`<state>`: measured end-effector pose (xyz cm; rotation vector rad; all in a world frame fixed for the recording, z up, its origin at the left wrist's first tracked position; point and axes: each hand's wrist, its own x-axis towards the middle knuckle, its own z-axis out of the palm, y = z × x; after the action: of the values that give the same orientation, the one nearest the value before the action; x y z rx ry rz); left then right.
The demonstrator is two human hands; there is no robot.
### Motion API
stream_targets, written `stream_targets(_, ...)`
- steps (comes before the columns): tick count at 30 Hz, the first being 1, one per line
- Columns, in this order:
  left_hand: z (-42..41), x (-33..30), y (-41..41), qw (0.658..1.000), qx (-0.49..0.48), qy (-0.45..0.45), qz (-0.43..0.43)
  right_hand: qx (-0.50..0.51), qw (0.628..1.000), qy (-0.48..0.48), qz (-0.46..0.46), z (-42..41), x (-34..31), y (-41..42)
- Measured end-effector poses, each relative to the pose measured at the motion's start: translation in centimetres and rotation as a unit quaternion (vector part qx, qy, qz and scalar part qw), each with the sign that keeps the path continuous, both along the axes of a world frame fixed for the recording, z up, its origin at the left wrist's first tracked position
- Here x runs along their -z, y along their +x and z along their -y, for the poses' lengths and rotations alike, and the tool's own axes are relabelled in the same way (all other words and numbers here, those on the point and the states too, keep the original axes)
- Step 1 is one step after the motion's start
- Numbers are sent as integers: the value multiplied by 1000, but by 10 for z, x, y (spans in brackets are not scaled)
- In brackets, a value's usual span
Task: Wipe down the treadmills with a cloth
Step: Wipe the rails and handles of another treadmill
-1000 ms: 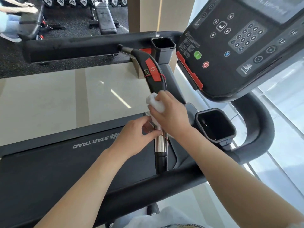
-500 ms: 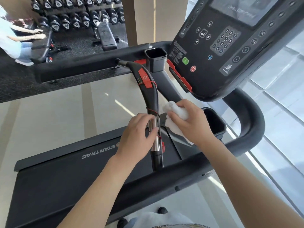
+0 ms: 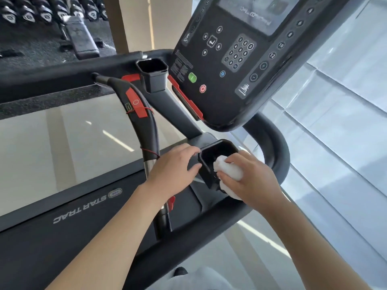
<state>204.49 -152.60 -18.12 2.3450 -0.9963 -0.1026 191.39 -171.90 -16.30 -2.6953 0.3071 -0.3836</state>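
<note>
A black treadmill fills the view, with its console (image 3: 234,59) tilted at the upper right and the belt deck (image 3: 52,237) at the lower left. My right hand (image 3: 251,181) grips a bunched white cloth (image 3: 229,170) and presses it into the near black cup holder (image 3: 217,151). My left hand (image 3: 173,170) rests with relaxed fingers against the cup holder's left side, just right of the centre handlebar (image 3: 144,130) with its red stop tag. The lower part of the cloth is hidden behind the cup holder's rim.
A second cup holder (image 3: 152,74) sits further up by the console. A curved black side rail (image 3: 276,155) wraps round on the right. Dumbbells on a rack (image 3: 41,11) and a weight bench (image 3: 81,38) stand at the back left. Pale floor (image 3: 62,143) lies beyond the deck.
My left hand let go of the metal handlebar grip and moved right to the cup holder. My right hand carried the cloth right and down into the cup holder.
</note>
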Motion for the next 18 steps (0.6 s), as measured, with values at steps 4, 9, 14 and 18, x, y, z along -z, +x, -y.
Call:
stream_targets(4, 4, 4, 4, 997, -3, 54, 47, -40, 996, -76, -18, -14, 13, 18)
stream_targets(9, 9, 9, 4, 992, -28, 101, 74, -54, 996, -74, 13, -21, 19, 72)
stream_targets(14, 9, 11, 5, 990, -38, 101, 89, -57, 994, -63, 65, -22, 27, 101)
stream_targets(18, 4, 16, 5, 994, -25, 54, 88, -32, 993, -89, 76, -5, 29, 95)
